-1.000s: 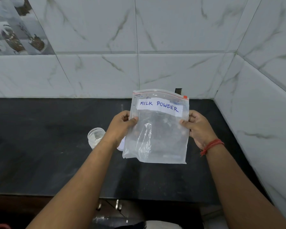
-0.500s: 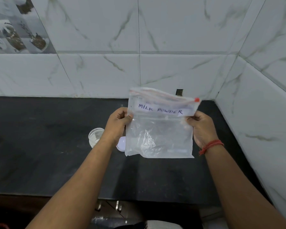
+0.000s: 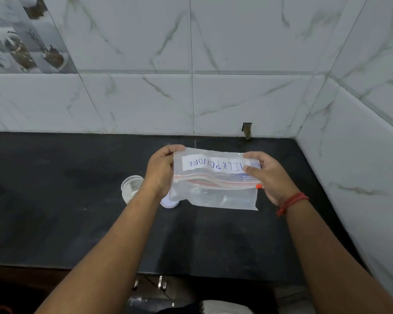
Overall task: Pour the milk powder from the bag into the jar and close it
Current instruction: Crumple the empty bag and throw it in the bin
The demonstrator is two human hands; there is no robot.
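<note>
Black stone desk (image 3: 55, 211) under white marble-look wall tiles (image 3: 145, 98), carrying at left a clear jar (image 3: 130, 189), open-topped with white powder inside, and just right of it a white lid (image 3: 169, 203), partly hidden. Left hand (image 3: 160, 172), fingers curled, grips the left edge of a clear zip bag (image 3: 216, 180), folded over with its "MILK POWDER" label upside down, held above the desk; right hand (image 3: 269, 177), red thread at the wrist, pinches its right edge.

A black countertop (image 3: 55, 211) meets white marble-veined wall tiles (image 3: 134, 98); a patterned tile (image 3: 21, 41), perhaps cups, sits upper left.
</note>
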